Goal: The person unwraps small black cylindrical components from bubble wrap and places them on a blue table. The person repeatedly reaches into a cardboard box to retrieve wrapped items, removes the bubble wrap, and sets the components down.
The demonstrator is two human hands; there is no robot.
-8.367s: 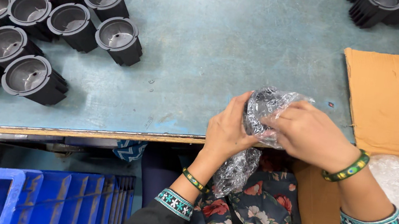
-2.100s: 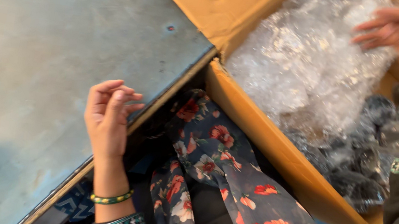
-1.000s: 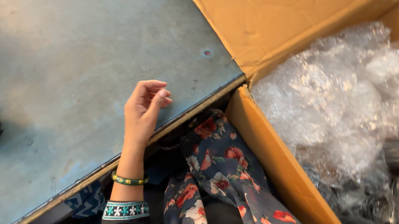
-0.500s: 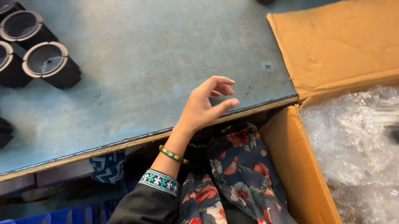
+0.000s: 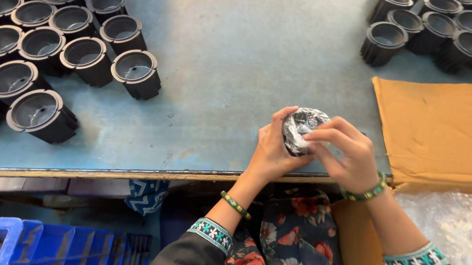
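Both hands clasp a bubble-wrapped black part above the desk edge: left hand cups it from below, right hand grips its top. An open brown cardboard box sits just right.

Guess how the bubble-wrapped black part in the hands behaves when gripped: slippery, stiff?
The wrapped part is probably stiff inside, since both hands clasp it without denting it. The glossy film looks slippery. Its round shape may roll on the table.
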